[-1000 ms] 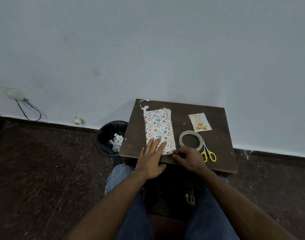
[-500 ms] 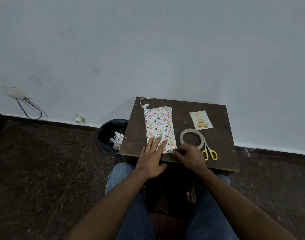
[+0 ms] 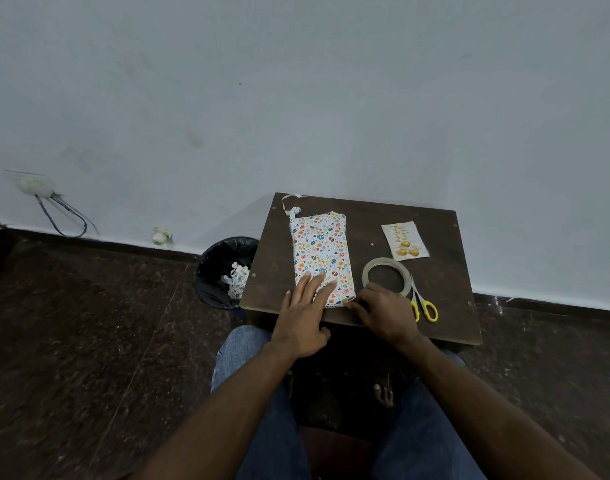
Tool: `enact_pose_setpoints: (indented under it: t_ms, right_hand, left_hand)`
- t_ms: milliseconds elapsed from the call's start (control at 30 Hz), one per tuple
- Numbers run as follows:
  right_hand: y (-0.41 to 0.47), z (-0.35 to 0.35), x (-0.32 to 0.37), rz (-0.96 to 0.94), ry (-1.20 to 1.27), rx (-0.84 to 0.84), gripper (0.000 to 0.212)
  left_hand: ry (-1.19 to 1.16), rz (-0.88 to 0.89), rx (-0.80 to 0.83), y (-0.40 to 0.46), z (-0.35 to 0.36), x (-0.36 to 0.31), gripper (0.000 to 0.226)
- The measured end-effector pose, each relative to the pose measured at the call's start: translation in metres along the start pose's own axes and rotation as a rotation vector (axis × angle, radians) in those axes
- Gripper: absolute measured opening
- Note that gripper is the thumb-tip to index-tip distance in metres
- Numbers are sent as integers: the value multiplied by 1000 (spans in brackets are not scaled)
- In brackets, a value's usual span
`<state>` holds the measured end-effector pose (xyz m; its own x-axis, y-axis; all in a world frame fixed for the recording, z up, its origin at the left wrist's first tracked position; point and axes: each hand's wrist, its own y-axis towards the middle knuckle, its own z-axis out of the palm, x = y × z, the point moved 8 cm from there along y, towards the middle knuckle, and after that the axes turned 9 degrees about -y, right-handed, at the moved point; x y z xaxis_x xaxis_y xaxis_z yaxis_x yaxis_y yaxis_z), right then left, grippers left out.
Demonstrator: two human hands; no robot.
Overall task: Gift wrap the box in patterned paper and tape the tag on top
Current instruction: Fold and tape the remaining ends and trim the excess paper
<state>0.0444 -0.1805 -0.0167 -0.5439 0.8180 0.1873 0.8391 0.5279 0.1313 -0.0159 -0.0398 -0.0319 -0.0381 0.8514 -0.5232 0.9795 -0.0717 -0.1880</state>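
Note:
The box (image 3: 320,251), wrapped in white paper with coloured dots and hearts, lies lengthwise on the small dark table (image 3: 445,306). My left hand (image 3: 305,311) rests flat on its near end, fingers spread. My right hand (image 3: 383,311) has its fingers curled at the box's near right corner, pinching the paper flap there. The tag (image 3: 404,241), a pale card with gold baubles, lies at the far right. A roll of clear tape (image 3: 386,277) sits just beyond my right hand.
Yellow-handled scissors (image 3: 424,306) lie right of the tape roll. A paper strip (image 3: 291,206) curls at the table's far left corner. A black bin (image 3: 223,268) with paper scraps stands left of the table, by the wall. My knees are under the near edge.
My hands stay on the box's near end; the right fingers have shifted slightly at the corner. The view has tilted a little.

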Motion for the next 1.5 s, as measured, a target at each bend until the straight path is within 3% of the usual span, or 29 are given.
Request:
enact_pose_setpoints:
  t_ms: [167, 1500]
  right_hand:
    - [-4, -4, 4, -23, -31, -78, 24]
    - [-6, 6, -8, 157, 266, 28, 8]
  left_hand:
    - [19, -7, -17, -1, -1, -1, 93]
    - [-41, -13, -11, -1, -3, -5, 97]
